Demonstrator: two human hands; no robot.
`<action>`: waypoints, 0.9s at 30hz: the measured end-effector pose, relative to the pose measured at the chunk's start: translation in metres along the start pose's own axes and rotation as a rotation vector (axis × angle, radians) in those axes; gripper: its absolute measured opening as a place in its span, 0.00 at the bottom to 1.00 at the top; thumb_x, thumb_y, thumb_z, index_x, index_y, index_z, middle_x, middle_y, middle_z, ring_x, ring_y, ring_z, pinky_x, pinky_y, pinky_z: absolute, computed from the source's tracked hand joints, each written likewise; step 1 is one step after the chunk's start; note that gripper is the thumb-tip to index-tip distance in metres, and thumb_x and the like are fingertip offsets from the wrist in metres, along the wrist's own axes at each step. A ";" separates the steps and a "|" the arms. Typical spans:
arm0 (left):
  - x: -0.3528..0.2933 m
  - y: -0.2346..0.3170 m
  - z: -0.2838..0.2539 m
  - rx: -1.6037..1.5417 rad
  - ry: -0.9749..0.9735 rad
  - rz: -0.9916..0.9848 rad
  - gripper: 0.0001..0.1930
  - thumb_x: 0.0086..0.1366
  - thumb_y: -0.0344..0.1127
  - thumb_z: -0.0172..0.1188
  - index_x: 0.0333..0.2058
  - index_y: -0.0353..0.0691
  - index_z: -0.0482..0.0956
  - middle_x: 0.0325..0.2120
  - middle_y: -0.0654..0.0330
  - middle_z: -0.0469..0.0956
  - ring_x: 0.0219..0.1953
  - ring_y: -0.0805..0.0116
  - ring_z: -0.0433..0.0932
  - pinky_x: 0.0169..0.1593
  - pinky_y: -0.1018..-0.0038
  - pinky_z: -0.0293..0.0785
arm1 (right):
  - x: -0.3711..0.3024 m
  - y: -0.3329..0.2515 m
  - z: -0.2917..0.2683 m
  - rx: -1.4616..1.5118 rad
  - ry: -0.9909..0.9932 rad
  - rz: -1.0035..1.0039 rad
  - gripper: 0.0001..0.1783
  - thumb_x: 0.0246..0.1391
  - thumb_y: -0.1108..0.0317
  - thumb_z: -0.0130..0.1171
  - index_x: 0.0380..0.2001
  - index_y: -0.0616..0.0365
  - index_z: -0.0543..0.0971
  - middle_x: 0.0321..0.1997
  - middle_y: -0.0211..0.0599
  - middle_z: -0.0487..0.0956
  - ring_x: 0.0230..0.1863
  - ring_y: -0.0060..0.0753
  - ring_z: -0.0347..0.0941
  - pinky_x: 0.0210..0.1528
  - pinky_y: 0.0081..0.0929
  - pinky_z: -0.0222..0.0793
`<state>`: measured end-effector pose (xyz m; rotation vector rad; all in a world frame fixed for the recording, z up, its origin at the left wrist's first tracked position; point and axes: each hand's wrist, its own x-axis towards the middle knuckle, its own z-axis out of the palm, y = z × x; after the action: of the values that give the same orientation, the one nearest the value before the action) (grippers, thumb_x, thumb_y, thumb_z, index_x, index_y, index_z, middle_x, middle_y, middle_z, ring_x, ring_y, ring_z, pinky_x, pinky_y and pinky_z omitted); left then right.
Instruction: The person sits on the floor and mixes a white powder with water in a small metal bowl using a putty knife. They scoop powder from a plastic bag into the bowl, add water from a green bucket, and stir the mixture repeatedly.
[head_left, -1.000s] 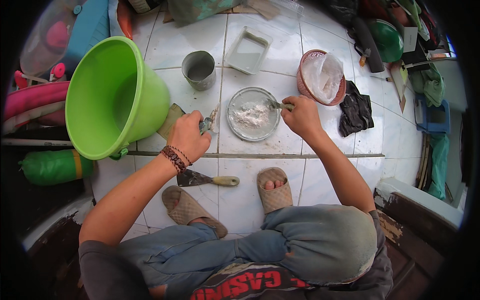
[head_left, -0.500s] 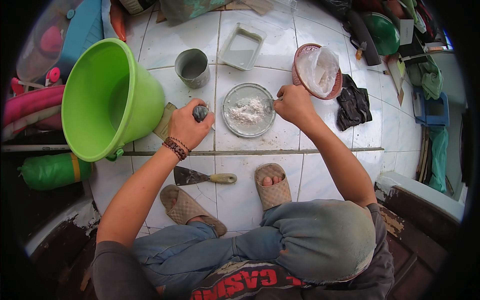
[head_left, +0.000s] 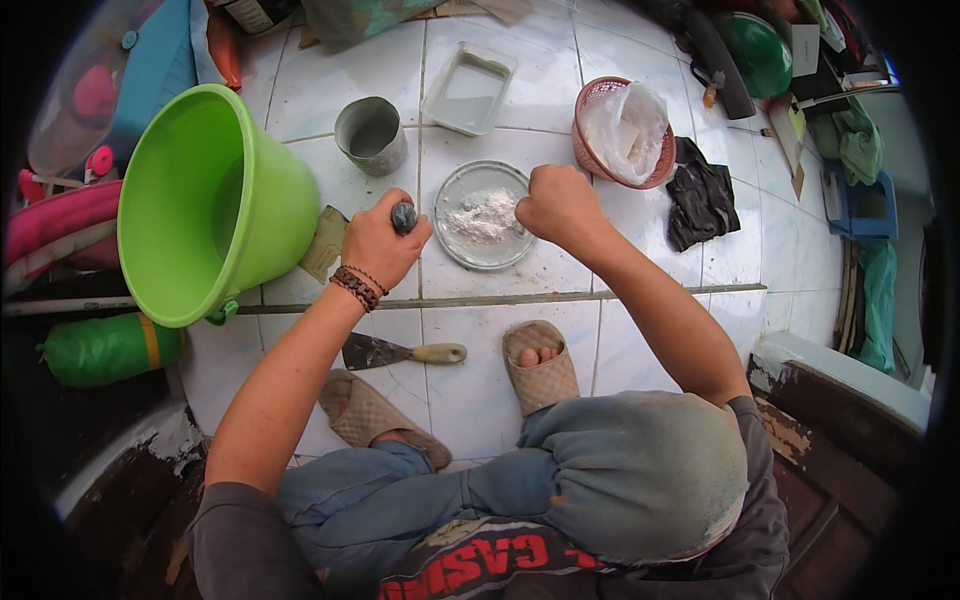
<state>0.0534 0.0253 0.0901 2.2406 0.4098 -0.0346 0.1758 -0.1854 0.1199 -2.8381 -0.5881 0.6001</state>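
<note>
My left hand [head_left: 380, 243] is closed round a dark rounded handle [head_left: 404, 218] standing upright; whatever joins its lower end is hidden. To its right on the tiles lies a round shallow dish [head_left: 468, 257] with a heap of whitish powder [head_left: 487, 217] in it. My right hand [head_left: 565, 207] is closed in a fist at the dish's right rim, fingertips above the powder's edge; I cannot make out what it holds. Between my feet and the dish lies a putty knife [head_left: 400, 352] with a dark blade and a pale handle.
A large green bucket [head_left: 285, 190] leans at the left. Beyond the dish stand a grey cup [head_left: 380, 150] and a rectangular plastic tub [head_left: 470, 92]. At the right are a red basket [head_left: 600, 170] holding a white plastic bag [head_left: 628, 130], and a black plastic bag [head_left: 700, 205].
My right hand has moved left from beside the dish's rim to over its right edge, near the powder. My left hand still grips the dark handle, slightly nearer the dish.
</note>
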 end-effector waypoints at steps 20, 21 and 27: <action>0.000 0.000 -0.004 -0.018 -0.043 -0.047 0.14 0.58 0.46 0.64 0.35 0.42 0.77 0.20 0.47 0.79 0.27 0.45 0.79 0.34 0.58 0.75 | 0.005 0.012 0.004 0.121 0.109 -0.094 0.14 0.42 0.72 0.58 0.34 0.62 0.84 0.33 0.55 0.81 0.36 0.56 0.79 0.43 0.46 0.76; 0.000 0.000 -0.003 -0.026 -0.041 -0.045 0.15 0.58 0.46 0.64 0.35 0.42 0.77 0.21 0.47 0.79 0.27 0.45 0.79 0.34 0.58 0.75 | 0.001 0.011 0.009 0.092 0.111 -0.131 0.14 0.42 0.72 0.58 0.34 0.61 0.84 0.35 0.54 0.81 0.37 0.55 0.79 0.44 0.45 0.76; -0.002 -0.003 -0.004 -0.039 -0.037 -0.034 0.13 0.58 0.40 0.64 0.36 0.38 0.77 0.18 0.53 0.76 0.21 0.65 0.74 0.31 0.70 0.73 | -0.003 -0.002 0.007 0.089 0.066 -0.258 0.15 0.44 0.74 0.57 0.37 0.54 0.85 0.38 0.49 0.77 0.41 0.52 0.77 0.45 0.43 0.74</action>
<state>0.0504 0.0299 0.0905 2.1910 0.4254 -0.0848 0.1695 -0.1848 0.1154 -2.6291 -0.8737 0.4721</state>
